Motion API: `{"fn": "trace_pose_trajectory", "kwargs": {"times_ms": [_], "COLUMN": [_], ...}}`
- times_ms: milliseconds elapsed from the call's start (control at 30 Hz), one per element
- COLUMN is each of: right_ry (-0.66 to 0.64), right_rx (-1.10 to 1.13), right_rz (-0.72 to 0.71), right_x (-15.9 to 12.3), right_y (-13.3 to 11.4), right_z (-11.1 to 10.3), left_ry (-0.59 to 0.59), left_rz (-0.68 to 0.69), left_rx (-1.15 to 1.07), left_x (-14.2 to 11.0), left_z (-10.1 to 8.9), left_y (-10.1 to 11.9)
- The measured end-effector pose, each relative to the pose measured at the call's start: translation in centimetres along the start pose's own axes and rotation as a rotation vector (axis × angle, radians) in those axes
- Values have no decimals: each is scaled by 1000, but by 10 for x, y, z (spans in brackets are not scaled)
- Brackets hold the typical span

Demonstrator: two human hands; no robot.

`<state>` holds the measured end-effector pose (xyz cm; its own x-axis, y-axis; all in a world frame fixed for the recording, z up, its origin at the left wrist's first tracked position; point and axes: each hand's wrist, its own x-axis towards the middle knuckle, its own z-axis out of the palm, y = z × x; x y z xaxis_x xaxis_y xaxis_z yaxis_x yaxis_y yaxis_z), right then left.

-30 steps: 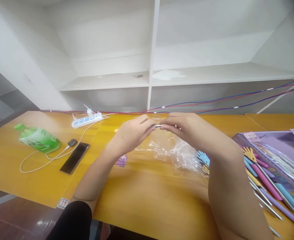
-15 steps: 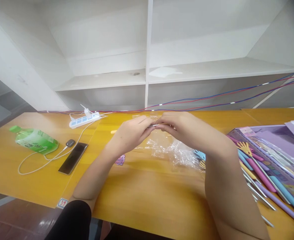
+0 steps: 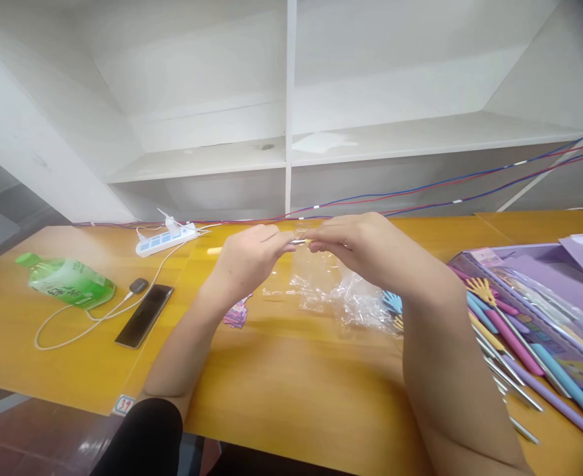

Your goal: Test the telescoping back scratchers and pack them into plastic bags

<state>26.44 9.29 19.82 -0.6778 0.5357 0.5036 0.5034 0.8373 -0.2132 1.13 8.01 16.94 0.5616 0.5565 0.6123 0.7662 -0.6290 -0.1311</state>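
Observation:
My left hand is closed around a back scratcher with a yellow handle, whose end pokes out to the left of the fist. A short stretch of its metal rod shows between my two hands. My right hand pinches the other end, which its fingers mostly hide. Crumpled clear plastic bags lie on the table under and beside my right hand. Near my left wrist is a small pile of pink and purple cards. A blue hand-shaped scratcher head peeks out beside my right forearm.
On the right, several back scratchers with coloured handles lie against a purple box holding wrapped pieces. To the left are a green bottle, a phone, a white cable and a power strip. White shelving stands behind.
My hands have drawn slightly apart, so more of the metal rod shows between them. The yellow handle end has shifted left along with my left hand.

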Motion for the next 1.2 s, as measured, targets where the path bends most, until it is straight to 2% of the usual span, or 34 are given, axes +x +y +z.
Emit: {"fn": "trace_pose_trajectory", "kwargs": {"times_ms": [233, 800, 933, 1100, 1200], "right_ry": [8, 159, 185, 363, 422], "right_rx": [6, -134, -137, -228, -252], "right_rz": [21, -25, 8, 63, 95], "right_x": [-2, -2, -7, -27, -37], "right_y": [11, 20, 24, 44, 51], "right_z": [0, -2, -10, -31, -41], "left_ry": [21, 87, 110, 154, 159], "left_rz": [1, -5, -24, -70, -74], "left_rx": [44, 89, 94, 120, 134], "left_x": [3, 2, 0, -5, -6], "left_z": [1, -10, -16, -29, -34], "left_y": [-3, -16, -22, -44, -52]}}
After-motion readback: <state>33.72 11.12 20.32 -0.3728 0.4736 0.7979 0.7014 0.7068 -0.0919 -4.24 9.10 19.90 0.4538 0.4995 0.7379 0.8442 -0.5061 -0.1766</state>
